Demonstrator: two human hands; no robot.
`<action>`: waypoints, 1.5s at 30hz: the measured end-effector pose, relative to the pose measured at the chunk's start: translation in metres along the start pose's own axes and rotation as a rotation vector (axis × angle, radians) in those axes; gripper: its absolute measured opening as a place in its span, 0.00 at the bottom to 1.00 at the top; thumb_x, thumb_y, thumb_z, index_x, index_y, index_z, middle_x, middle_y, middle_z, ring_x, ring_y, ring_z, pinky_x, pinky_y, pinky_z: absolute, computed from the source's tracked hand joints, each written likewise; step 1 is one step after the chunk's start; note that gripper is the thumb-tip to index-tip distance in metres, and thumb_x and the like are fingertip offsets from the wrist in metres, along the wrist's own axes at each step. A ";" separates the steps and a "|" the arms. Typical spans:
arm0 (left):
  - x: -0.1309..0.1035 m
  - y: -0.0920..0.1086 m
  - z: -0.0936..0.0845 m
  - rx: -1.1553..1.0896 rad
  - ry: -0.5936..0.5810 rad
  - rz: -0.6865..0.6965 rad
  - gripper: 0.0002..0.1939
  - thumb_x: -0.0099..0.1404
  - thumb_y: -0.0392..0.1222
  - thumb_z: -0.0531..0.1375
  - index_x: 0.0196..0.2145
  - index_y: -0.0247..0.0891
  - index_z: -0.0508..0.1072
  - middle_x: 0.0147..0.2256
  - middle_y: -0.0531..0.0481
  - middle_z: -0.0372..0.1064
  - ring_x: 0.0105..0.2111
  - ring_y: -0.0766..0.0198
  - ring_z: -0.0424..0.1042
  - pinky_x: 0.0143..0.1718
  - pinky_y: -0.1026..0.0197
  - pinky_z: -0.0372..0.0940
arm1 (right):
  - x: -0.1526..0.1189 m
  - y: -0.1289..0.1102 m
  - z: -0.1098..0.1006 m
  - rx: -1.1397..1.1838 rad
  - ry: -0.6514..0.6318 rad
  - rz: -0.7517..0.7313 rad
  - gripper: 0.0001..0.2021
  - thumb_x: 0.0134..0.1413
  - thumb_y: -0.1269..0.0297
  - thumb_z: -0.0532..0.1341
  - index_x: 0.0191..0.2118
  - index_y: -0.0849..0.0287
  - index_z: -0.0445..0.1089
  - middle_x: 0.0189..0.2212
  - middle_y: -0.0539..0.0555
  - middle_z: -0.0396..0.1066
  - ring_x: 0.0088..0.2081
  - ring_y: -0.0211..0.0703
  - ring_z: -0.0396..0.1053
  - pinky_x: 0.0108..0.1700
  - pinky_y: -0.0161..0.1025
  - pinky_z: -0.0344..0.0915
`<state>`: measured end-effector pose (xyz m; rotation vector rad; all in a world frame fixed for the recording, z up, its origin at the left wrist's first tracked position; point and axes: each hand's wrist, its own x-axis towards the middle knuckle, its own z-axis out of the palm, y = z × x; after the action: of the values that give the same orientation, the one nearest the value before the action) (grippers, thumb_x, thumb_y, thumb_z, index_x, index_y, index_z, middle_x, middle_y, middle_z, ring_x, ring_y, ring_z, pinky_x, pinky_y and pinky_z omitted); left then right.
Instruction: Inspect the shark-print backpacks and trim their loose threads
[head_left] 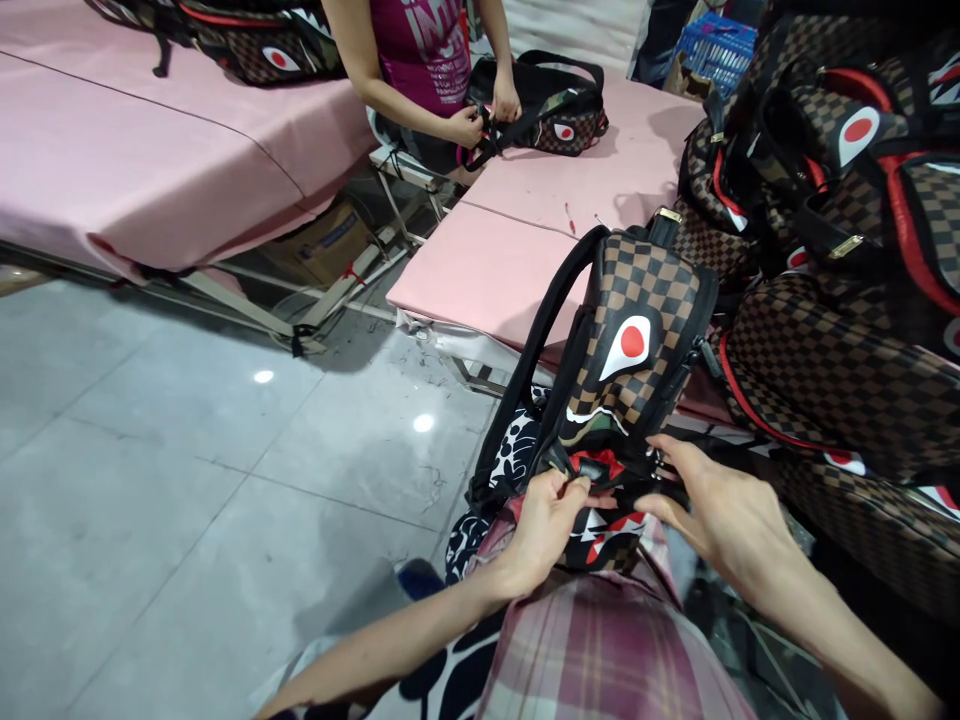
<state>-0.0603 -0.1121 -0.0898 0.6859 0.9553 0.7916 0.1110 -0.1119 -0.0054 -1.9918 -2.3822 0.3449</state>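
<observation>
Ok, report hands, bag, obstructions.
Left hand pinching bag. Right hand open alongside. Bag partly over lap. Other bags piled close on right.

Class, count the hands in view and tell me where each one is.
4: the wearer's left hand and right hand, at the near checkered backpack; a co-worker's right hand and left hand, at the farther bag. None appears hidden.

"How is the left hand?"
"Thumb pinched against forefinger, bare left forearm slanting in from the near side."
"And the right hand?"
"Thumb and fingers parted, right forearm reaching from near right."
</observation>
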 end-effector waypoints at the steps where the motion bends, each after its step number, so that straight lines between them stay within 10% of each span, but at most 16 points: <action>1: 0.000 0.001 0.001 -0.009 -0.001 -0.001 0.13 0.58 0.47 0.56 0.33 0.33 0.72 0.32 0.47 0.73 0.31 0.61 0.72 0.39 0.59 0.65 | -0.004 -0.005 0.006 -0.038 0.072 0.010 0.14 0.56 0.58 0.54 0.45 0.58 0.66 0.34 0.54 0.73 0.32 0.43 0.72 0.26 0.34 0.59; 10: 0.003 -0.010 -0.004 0.159 0.117 0.068 0.13 0.59 0.47 0.56 0.25 0.34 0.67 0.23 0.54 0.62 0.24 0.70 0.60 0.28 0.68 0.60 | 0.000 -0.029 0.025 -0.107 0.172 -0.079 0.12 0.60 0.65 0.52 0.38 0.57 0.72 0.28 0.52 0.72 0.28 0.38 0.70 0.27 0.33 0.54; 34: 0.004 -0.004 -0.003 0.036 0.055 0.056 0.10 0.57 0.44 0.56 0.29 0.34 0.70 0.26 0.53 0.66 0.27 0.68 0.63 0.34 0.65 0.62 | 0.006 -0.038 0.021 -0.219 0.123 -0.057 0.14 0.61 0.63 0.50 0.37 0.57 0.72 0.27 0.52 0.73 0.24 0.37 0.68 0.23 0.34 0.46; 45: 0.004 -0.004 -0.005 0.120 0.093 0.042 0.12 0.57 0.46 0.55 0.24 0.35 0.64 0.22 0.55 0.58 0.23 0.71 0.55 0.25 0.68 0.55 | 0.018 -0.037 0.018 -0.152 -0.046 0.014 0.13 0.60 0.63 0.50 0.35 0.56 0.70 0.29 0.51 0.72 0.24 0.37 0.68 0.22 0.35 0.46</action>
<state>-0.0622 -0.1108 -0.0970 0.7803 1.0823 0.8141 0.0692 -0.1031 -0.0191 -2.0853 -2.4936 0.2174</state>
